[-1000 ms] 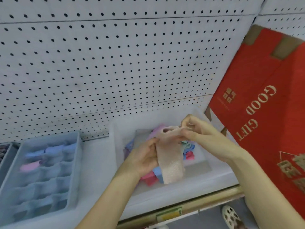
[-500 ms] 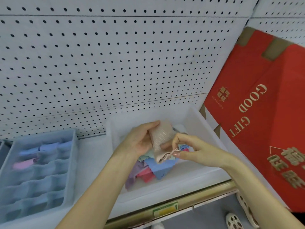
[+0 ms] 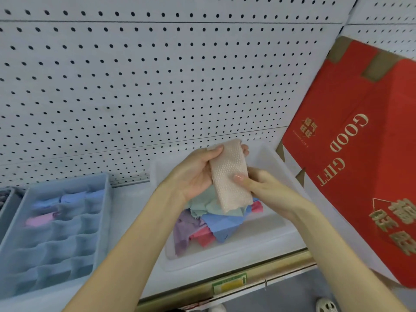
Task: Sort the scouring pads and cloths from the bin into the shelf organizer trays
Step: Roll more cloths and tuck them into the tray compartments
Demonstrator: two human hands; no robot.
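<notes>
A beige textured cloth (image 3: 229, 174), folded into a narrow strip, hangs above the translucent white bin (image 3: 273, 242). My left hand (image 3: 193, 174) grips its upper part, thumb over the top edge. My right hand (image 3: 261, 190) pinches its right side, thumb on the front. Below them, loose cloths (image 3: 209, 224) in green, blue, purple and pink lie piled in the bin. The blue organizer tray (image 3: 99, 224) stands at the left, with rolled blue and pink cloths in its far cells.
A red "GOOD GIFT" carton (image 3: 351, 154) leans at the right, close to the bin. White pegboard (image 3: 146, 86) forms the back wall. A second tray's edge (image 3: 5, 203) shows at the far left. The shelf's front rail carries a price label (image 3: 229, 284).
The beige cloth hung long from both hands, then was folded over. Now it is a compact strip held upright between both hands, and the camera view sits slightly closer.
</notes>
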